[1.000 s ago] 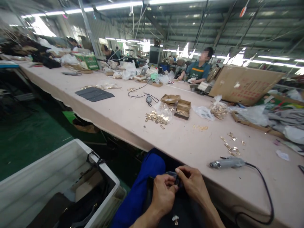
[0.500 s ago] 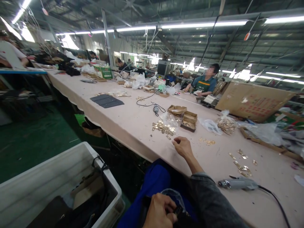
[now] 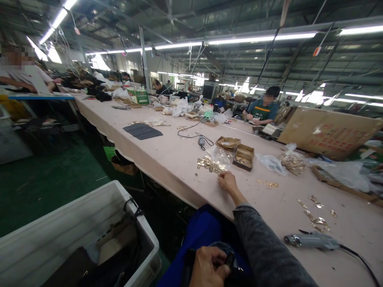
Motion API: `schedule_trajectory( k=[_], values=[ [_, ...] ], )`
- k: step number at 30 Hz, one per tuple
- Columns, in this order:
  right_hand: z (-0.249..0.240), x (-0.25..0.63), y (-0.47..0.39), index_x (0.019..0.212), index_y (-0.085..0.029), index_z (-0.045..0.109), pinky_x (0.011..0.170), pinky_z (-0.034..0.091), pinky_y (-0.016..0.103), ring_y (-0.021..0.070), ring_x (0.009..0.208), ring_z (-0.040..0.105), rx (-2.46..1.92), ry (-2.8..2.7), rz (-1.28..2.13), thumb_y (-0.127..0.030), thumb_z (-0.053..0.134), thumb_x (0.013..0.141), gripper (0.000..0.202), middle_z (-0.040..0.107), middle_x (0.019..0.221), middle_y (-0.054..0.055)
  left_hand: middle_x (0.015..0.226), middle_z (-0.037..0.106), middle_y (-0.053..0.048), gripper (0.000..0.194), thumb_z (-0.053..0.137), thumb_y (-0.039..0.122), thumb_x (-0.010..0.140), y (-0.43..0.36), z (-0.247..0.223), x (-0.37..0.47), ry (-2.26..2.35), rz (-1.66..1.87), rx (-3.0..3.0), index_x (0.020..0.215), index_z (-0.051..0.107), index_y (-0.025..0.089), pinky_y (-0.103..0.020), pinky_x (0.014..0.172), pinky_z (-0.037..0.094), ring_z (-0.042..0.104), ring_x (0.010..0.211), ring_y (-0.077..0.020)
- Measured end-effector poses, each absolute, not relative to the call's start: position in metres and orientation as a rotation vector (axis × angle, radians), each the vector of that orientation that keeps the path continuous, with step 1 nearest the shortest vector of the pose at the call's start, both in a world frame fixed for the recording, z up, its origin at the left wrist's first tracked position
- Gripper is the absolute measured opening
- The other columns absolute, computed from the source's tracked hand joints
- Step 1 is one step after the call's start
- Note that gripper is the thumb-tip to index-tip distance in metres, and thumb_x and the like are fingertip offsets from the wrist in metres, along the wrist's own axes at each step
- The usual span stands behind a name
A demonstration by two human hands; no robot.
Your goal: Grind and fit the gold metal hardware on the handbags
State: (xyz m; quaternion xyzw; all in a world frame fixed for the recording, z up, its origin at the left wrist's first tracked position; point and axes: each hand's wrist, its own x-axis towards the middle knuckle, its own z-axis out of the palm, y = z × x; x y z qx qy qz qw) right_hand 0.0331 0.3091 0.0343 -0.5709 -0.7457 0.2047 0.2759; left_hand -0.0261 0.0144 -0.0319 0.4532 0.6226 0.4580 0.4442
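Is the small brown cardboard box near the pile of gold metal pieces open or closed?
Open. The small brown box has no lid on top, and gold pieces show inside it. A second box beside it is open too.

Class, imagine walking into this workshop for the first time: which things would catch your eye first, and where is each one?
Most striking is the long pale worktable running away toward the back, with a glinting pile of gold metal fittings at its middle, where the right hand reaches. Low in front, the left hand grips a small dark piece over blue cloth. A white plastic bin sits at the lower left, and a grey power tool lies on the table at right.
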Motion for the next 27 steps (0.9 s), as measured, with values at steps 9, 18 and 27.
schedule_trajectory(
  k=[9,18,27],
  values=[
    [0.046,0.118,0.145,0.113,-0.016,0.072,0.055,0.049,0.027,0.0146,0.059,0.056,-1.137,-1.584,0.925,-0.046,0.074,0.083,0.042,0.064,0.074,0.003,0.075,0.073,-0.006,0.017,0.064,0.013,0.077,0.017,-0.028,-0.024,1.311,1.176,0.924,0.086,0.079,0.011,-0.02,0.045,0.042,0.063,0.046,-0.0125],
    [-0.007,0.145,0.044,0.11,-0.021,0.076,0.058,0.052,0.029,0.0158,0.062,0.06,-1.261,-1.336,1.059,-0.04,0.076,0.087,0.029,0.066,0.076,0.003,0.063,0.071,-0.005,0.019,0.065,0.018,0.084,0.021,-0.028,-0.021,1.226,1.103,0.96,0.092,0.082,0.011,-0.02,0.048,0.047,0.065,0.05,-0.0147],
    [-0.017,0.135,0.045,0.104,-0.023,0.077,0.062,0.051,0.029,0.015,0.065,0.061,-1.117,-1.487,1.09,-0.034,0.067,0.094,0.018,0.063,0.082,0.003,0.071,0.074,-0.006,0.034,0.051,0.008,0.086,0.023,-0.02,-0.02,1.15,1.047,1.022,0.098,0.082,0.014,-0.021,0.057,0.056,0.07,0.059,-0.0149]
  ],
)
